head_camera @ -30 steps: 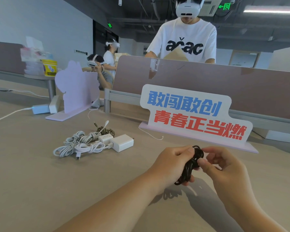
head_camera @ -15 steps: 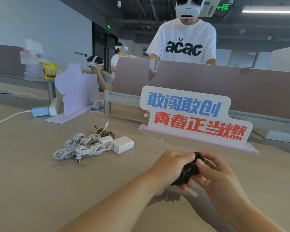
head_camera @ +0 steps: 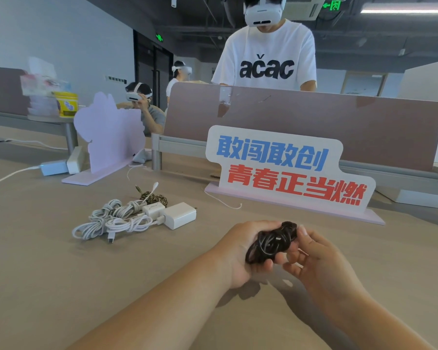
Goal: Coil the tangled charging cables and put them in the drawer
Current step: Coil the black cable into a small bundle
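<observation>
One black cable coil gripped by left hand, right hand.

A: Which cable is dark?
B: Only the black coiled rubber cable. The white bundled plastic cables match the white square charger block; the braided cord is speckled gold and black.
A: And the flat cut-out sign board?
B: White, blue characters above red, lilac base.

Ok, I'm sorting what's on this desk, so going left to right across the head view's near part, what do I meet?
Pale-blue adapter → white cable bundle → large white charger block → left hand → black coiled cable → right hand.
</observation>
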Available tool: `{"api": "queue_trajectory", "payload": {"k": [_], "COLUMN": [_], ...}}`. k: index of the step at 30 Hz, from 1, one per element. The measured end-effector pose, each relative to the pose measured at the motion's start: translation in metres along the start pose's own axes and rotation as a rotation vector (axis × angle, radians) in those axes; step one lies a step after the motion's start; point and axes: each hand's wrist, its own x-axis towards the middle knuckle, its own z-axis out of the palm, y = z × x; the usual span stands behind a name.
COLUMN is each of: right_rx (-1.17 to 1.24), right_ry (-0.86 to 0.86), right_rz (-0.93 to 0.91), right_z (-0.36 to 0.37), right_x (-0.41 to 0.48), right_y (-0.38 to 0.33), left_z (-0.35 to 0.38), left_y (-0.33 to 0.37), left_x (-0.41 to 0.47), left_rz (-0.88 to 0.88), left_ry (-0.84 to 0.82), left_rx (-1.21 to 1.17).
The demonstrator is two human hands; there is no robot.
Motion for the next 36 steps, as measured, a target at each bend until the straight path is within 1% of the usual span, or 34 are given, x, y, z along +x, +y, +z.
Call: {"api": "queue_trajectory", "payload": {"k": [3,5,8,13,16,18,21,23,25,27,29,32,36], "right_rx": [0.083,0.14,0.206,0.18,0.028,-0.045,-0.107,-0.167,-0.227,-0.321,-0.413,-0.552,-1.038], "right_ry": [0.013,-0.019,-0.061,-0.045,-0.035,-0.033,-0.029,-0.019,0.0,0.031,0.076,0.115,0.095], "right_rz": [0.013,0.051,0.116,0.119,0.064,0.045,0.042,0.04,0.042,0.039,0.025,-0.058,-0.264], "right_z": [0.0,0.001,0.004,0.014,0.011,0.008,0.002,-0.003,-0.007,-0.01,-0.012,-0.011,-0.007], "right_x": [0.001,0.002,0.0,-0.001,0.0,0.001,0.005,0.008,0.011,0.01,0.009,0.007,0.003], "right_y": [0.001,0.001,0.002,0.007,0.004,0.0,-0.007,-0.01,-0.01,-0.007,-0.005,-0.003,0.001], "left_z": [0.001,0.002,0.0,-0.002,0.001,0.001,0.0,0.0,-0.001,-0.003,-0.007,-0.014,-0.026], "left_y": [0.004,0.006,0.009,0.009,0.009,0.01,0.013,0.016,0.018,0.018,0.017,0.016,0.008], "left_x": [-0.005,-0.007,-0.008,-0.01,-0.012,-0.012,-0.013,-0.015,-0.016,-0.015,-0.013,-0.008,0.0], "left_rz": [-0.069,-0.114,-0.167,-0.186,-0.155,-0.101,0.003,0.066,0.177,0.337,0.443,0.455,0.428], "left_ry": [-0.112,-0.181,-0.241,-0.291,-0.28,-0.236,-0.147,-0.109,-0.044,0.028,0.04,0.03,0.108], "left_rx": [-0.107,-0.162,-0.247,-0.348,-0.311,-0.253,-0.129,0.016,0.233,0.535,0.773,0.937,1.162]}}
